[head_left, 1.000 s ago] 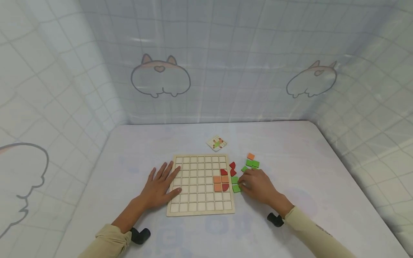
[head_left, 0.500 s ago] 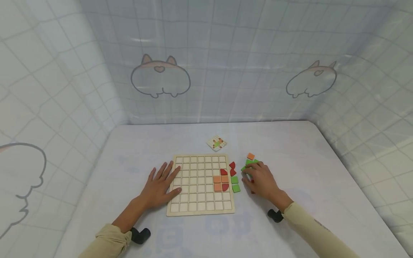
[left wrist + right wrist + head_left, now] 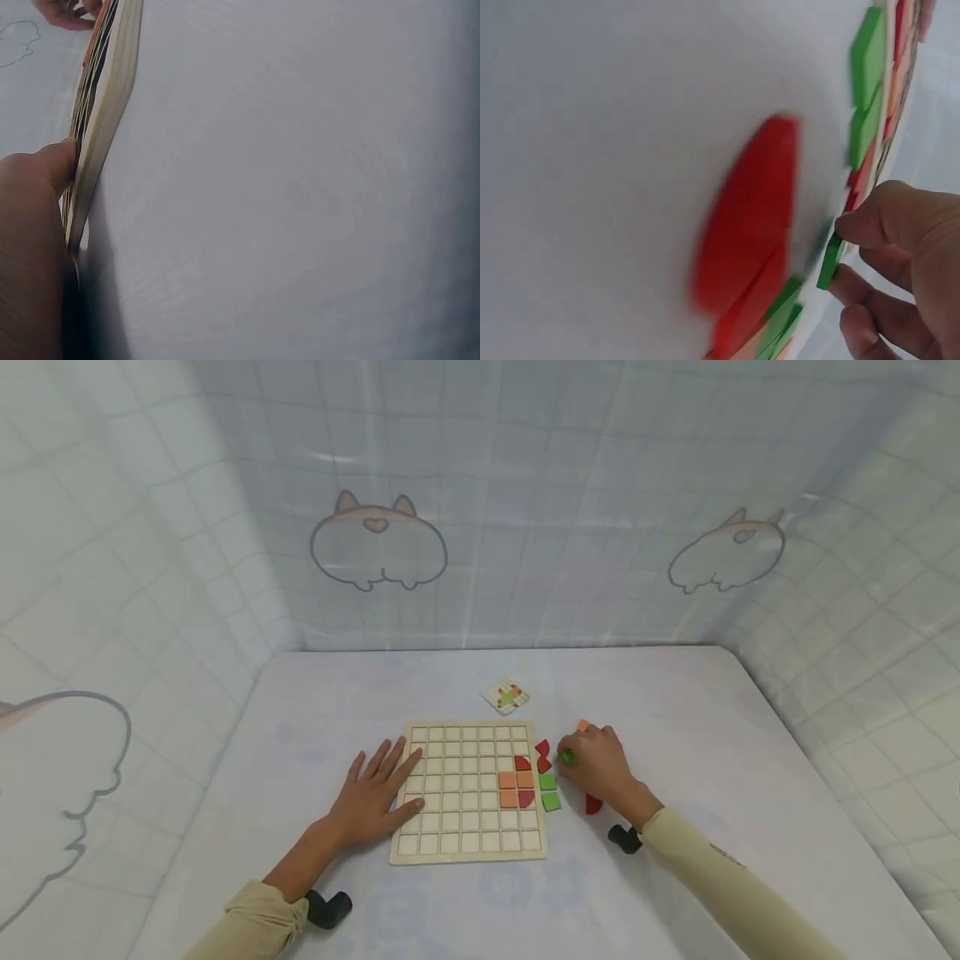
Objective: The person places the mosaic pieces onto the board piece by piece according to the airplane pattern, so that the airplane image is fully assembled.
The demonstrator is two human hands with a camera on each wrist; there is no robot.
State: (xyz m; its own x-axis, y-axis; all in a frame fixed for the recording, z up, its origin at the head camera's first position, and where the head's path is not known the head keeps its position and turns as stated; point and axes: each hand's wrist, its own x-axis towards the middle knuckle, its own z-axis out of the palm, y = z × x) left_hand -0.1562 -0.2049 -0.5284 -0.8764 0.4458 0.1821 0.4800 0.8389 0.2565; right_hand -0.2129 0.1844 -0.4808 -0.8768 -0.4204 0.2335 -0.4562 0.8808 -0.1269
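Grid-patterned walls (image 3: 480,485) are enclosing a pale table (image 3: 675,710), where a wooden grid board (image 3: 452,802) is lying near the middle. The hands are resting apart: the left hand (image 3: 369,800) is lying palm down, fingers spread, across the board's left edge; the right hand (image 3: 598,764), fingers curled, is pinching a green tile (image 3: 830,262) to the right of the board. Orange tiles (image 3: 507,780) are filling cells on its right side.

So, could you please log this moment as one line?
left hand: rests on grid board | right hand: pinches green tile | orange tiles: on grid board
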